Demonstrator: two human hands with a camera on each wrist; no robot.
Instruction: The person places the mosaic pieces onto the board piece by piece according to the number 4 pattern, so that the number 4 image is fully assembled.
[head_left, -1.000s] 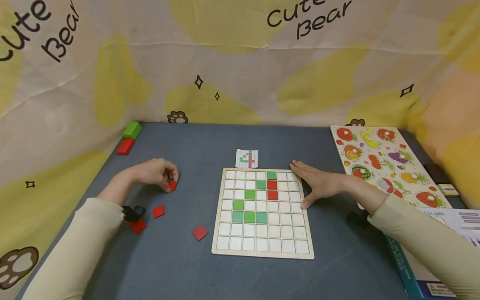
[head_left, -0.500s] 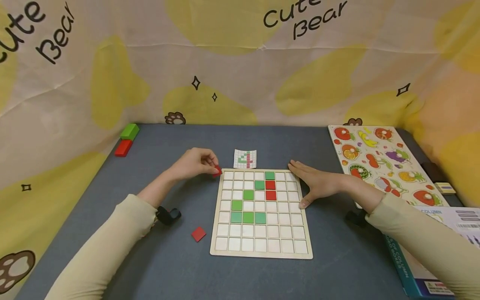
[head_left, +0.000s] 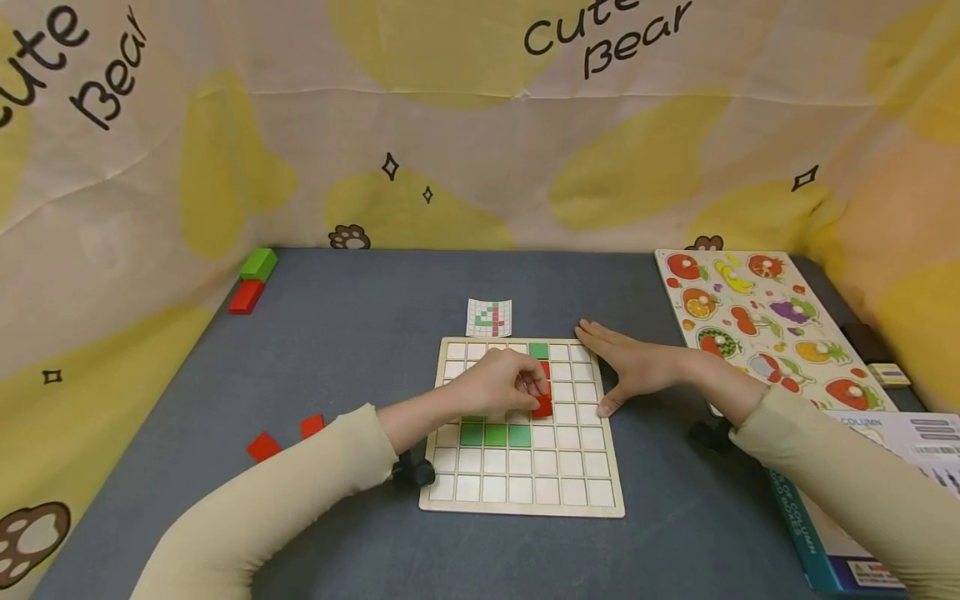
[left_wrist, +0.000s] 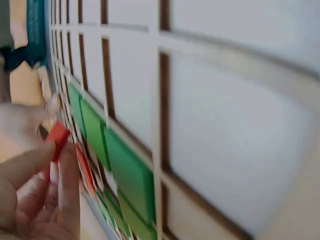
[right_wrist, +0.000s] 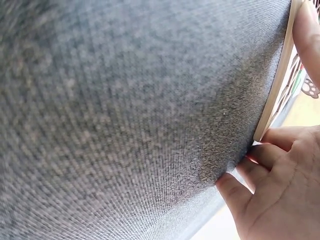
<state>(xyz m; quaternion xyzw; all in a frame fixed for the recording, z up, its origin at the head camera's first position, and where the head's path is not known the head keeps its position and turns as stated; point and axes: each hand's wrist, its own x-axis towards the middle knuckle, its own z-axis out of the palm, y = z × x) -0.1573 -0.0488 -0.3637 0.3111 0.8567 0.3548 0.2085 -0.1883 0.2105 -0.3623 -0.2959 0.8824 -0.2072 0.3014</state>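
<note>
Left hand (head_left: 495, 383) pinches 1 red tile (head_left: 542, 407) between thumb and fingers — tile tilted, at row 4, column 5 of the 7x7 board (head_left: 573, 492). Right hand (head_left: 637, 367) spread wide, gripping nothing, thumb and fingertips resting along the board's right edge. In that column: 1 green tile (head_left: 538, 351) on top, 2 seated red tiles (head_left: 545, 367) under it, lower one partly covered. Row 5: 3 green tiles (head_left: 495, 435). Left hand hides some cells — no full green count. Loose on table: 2 red tiles visible near left sleeve (head_left: 300, 492). 1 pattern card (head_left: 489, 317) just past far edge.
</note>
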